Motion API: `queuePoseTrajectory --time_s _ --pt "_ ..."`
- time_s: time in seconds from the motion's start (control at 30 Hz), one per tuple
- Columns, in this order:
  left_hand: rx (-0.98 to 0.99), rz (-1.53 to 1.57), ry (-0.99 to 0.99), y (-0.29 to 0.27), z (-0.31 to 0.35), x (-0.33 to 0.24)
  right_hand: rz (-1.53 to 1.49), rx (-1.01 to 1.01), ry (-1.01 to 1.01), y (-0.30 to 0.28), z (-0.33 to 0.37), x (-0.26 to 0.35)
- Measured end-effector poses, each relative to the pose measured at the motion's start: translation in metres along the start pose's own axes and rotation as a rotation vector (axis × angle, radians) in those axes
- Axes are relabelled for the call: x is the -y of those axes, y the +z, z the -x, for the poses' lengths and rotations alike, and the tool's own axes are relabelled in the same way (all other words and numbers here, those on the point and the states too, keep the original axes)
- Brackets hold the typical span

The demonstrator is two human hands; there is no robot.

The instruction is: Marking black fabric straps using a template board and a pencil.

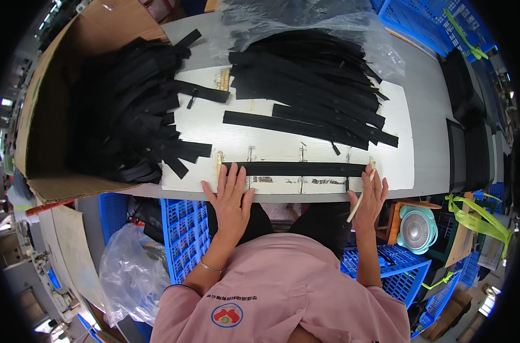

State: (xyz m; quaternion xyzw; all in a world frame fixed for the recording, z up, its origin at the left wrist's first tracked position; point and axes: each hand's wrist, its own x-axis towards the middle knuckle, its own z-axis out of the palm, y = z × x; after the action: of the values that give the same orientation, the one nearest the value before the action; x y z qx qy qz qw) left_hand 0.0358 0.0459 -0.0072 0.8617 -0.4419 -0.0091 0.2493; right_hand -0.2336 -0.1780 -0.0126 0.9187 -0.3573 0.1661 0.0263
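Head view: the left hand point(233, 197) lies flat with its fingers spread, fingertips on the near end of a black strip point(294, 169); the right hand point(374, 199) keeps a slim white stick point(354, 211) gripped in its fingers, fingertips at the strip's other end. The strip runs straight between the hands on a white board point(397, 163) with dark ruled marks. Behind the left hand, the pink shirt point(306, 280) carries a round blue-rimmed badge point(227, 315) and a line of dark lettering. The front edge of the bench point(428, 108) passes under both hands. Beyond them lies a heap of black strips point(306, 80); left of the left hand, a cardboard box point(43, 143) crowds in; right of the right hand, bare board and bench leave open room
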Motion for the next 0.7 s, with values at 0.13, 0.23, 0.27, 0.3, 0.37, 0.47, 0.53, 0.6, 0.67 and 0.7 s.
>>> queuePoseTrajectory --time_s 0.13,0.23,0.27,0.3,0.37,0.47,0.53,0.6,0.67,0.7 --pt "-0.003 0.057 0.029 -0.004 -0.005 0.007 -0.040 -0.011 0.027 -0.003 -0.003 0.001" --pt "-0.007 0.045 0.027 -0.006 -0.006 0.007 -0.078 -0.061 0.075 -0.008 -0.009 0.011" --pt "-0.011 0.049 0.022 -0.006 -0.007 0.007 -0.106 -0.108 0.120 -0.010 -0.013 0.017" --pt "-0.016 0.056 0.027 -0.005 -0.007 0.007 -0.098 -0.108 0.116 -0.012 -0.017 0.024" --pt "-0.021 0.065 0.026 -0.004 -0.007 0.006 -0.272 -0.280 0.134 -0.014 -0.030 0.043" --pt "-0.014 0.081 0.010 -0.004 -0.005 0.009 -0.684 -0.065 0.193 -0.020 -0.058 0.094" --pt "-0.021 0.084 0.014 -0.002 -0.006 0.010 -1.034 0.155 0.308 -0.028 -0.076 0.129" --pt "-0.015 0.096 0.010 -0.002 -0.007 0.009 -1.339 0.224 0.295 -0.019 -0.084 0.155" --pt "-0.013 0.099 -0.008 -0.005 -0.007 0.008 -1.336 0.273 0.229 -0.010 -0.096 0.169" --pt "-0.010 0.106 -0.004 -0.006 -0.008 0.007 -1.283 0.287 0.199 -0.005 -0.101 0.176"
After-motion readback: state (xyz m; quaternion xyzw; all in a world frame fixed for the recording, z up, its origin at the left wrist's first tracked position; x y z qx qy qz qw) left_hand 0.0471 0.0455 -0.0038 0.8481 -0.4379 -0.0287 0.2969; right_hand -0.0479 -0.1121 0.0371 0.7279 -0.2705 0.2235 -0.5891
